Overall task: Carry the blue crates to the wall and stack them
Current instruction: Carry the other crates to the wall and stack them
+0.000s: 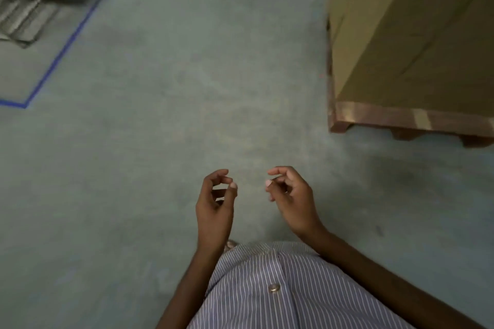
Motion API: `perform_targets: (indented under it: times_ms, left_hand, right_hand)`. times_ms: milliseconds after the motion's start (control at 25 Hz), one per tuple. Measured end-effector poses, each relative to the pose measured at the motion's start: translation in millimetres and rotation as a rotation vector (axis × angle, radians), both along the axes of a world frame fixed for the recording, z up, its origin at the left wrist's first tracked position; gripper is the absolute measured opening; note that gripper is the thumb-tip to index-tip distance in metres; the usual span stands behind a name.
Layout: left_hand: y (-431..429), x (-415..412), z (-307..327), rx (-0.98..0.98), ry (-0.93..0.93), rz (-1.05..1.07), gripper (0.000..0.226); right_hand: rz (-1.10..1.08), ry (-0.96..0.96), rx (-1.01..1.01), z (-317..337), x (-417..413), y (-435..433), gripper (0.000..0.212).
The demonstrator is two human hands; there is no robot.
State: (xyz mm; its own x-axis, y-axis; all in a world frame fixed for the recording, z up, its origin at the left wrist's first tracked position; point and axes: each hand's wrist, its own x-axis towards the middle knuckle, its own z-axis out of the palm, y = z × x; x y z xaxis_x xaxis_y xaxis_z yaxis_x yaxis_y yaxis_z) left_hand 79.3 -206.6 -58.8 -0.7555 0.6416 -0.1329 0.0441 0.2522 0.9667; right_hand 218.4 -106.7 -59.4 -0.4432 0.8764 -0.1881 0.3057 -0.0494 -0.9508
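No blue crate shows in the head view. My left hand (215, 207) and my right hand (291, 200) hang in front of my striped shirt, a little apart from each other, over bare green floor. Both hold nothing. Their fingers are loosely curled, with gaps between fingers and thumb. No wall is in sight.
A large cardboard box (417, 35) on a wooden pallet (401, 117) stands at the right. A blue tape line (72, 37) marks off a floor area at the upper left, with grey metal pieces (24, 21) inside it. Open green floor (187, 75) lies ahead.
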Motion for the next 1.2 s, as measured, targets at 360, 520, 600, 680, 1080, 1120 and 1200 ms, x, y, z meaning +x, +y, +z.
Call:
perform_targets:
  times_ms: [360, 520, 600, 680, 1080, 1120, 1200]
  left_hand:
    - [-139.2, -184.7, 11.8, 0.046, -0.063, 0.592, 0.029]
    - [-188.6, -269.4, 2.0, 0.054, -0.047, 0.799, 0.027]
    - [-211.6, -321.4, 0.9, 0.056, -0.027, 0.895, 0.026]
    - [-233.3, -371.1, 7.4, 0.052, 0.001, 0.98, 0.024]
    - [-366.6, -556.2, 9.2, 0.06, 0.063, 1.334, 0.019]
    - [-385.7, -573.8, 5.3, 0.057, 0.05, 1.363, 0.019]
    - [-431.1, -614.7, -3.3, 0.039, 0.022, 1.391, 0.019]
  right_hand:
    - [0.505, -0.039, -0.022, 11.0, -248.2, -86.9, 0.012]
    - [0.671, -0.03, -0.02, -3.7, -371.3, -117.8, 0.012]
    - [0.741, 0.0, -0.036, -2.6, -442.1, -134.7, 0.011]
    - [0.813, 0.015, -0.048, 5.2, -506.0, -152.2, 0.01]
    - [1.176, 0.045, -0.071, 6.8, -738.2, -309.0, 0.011]
    - [1.19, 0.034, -0.081, 1.8, -756.9, -329.1, 0.012]
    - [1.208, 0.028, -0.086, -8.4, -798.8, -372.6, 0.013]
